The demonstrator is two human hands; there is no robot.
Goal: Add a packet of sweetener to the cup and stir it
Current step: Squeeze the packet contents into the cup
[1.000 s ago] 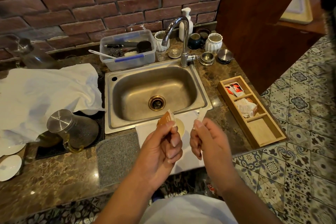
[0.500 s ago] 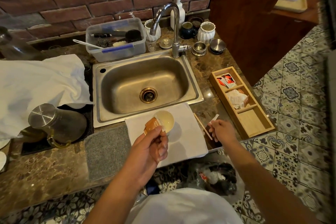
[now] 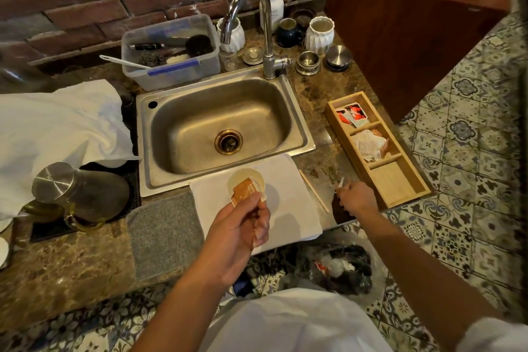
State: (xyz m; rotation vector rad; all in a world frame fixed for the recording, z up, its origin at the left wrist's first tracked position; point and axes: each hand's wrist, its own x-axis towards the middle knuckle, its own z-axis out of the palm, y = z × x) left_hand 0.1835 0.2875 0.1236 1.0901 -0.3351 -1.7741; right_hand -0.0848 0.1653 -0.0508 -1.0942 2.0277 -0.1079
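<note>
1. The step in hand looks like the pour: the left hand pinches an orange sweetener packet between thumb and curled fingers, holding it over the cup, tilted toward the mouth.
2. The cup stands upright on a white cloth just at 6 o'clock of the sink. Whether any sweetener is falling cannot be told.
3. The right hand is out at 3 o'clock of the cup, near the wooden tray, fingers curled and pinching a small white scrap, probably the torn-off strip.
4. A wooden stir stick lies on the counter between the cloth and the right hand, untouched.
5. Next, judging by this, the packet needs emptying fully into the cup; then the right hand must drop its scrap and take the stick, at its own 9 o'clock, to stir.
</note>
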